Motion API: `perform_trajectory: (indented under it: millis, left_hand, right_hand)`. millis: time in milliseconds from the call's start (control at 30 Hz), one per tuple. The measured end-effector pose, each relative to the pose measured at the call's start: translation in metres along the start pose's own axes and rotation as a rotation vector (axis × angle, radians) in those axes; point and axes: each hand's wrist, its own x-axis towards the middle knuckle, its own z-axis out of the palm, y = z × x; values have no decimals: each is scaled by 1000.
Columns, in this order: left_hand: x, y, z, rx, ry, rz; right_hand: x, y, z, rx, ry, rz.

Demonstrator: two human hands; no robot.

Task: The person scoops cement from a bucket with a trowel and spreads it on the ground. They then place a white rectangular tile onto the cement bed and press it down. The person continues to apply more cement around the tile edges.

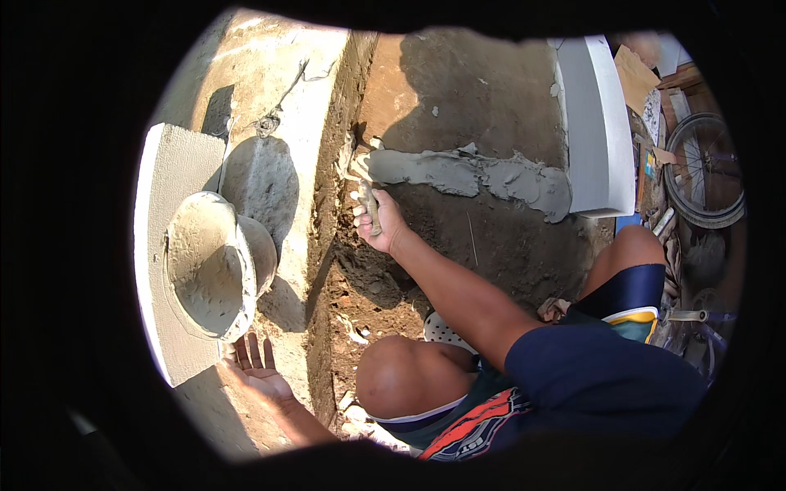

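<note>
My right hand [383,219] is closed around the handle of a mortar-smeared trowel [373,214]. Its far end is at the left end of a grey mortar strip [458,173], where the blade is hard to make out. The strip runs over the dirt to a pale block [602,131] on the right. Palm up with fingers spread, my left hand [264,378] is empty beside the lower end of another pale block [155,245]. Next to that hand, a mortar-coated bucket [260,250] tilts with its mouth toward me, overlapping the block in view.
A sunlit concrete ledge [315,106] runs along the left, with a tangled cord or wire [268,123] on it. Crumbled soil [360,286] lies beside its edge. At the far right are a bicycle wheel [708,217] and assorted clutter. My bent knee [409,376] is close below.
</note>
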Motion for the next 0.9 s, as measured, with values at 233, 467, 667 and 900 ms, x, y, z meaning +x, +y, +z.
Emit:
perform_trajectory:
  millis: [233,467,667,900]
  left_hand:
    - [20,-15,15,-110,86,-57]
    - [18,-6,44,-121,102,53]
    - [22,10,43,-164,37,-30]
    - [20,8,39,-150,-19,-148]
  right_hand:
    - [-33,28,44,-240,119,-18]
    - [-94,63,77,-613,77,-172]
    - [-71,28,81,-436,288,-48]
    - [-106,24,32,-744,315,338]
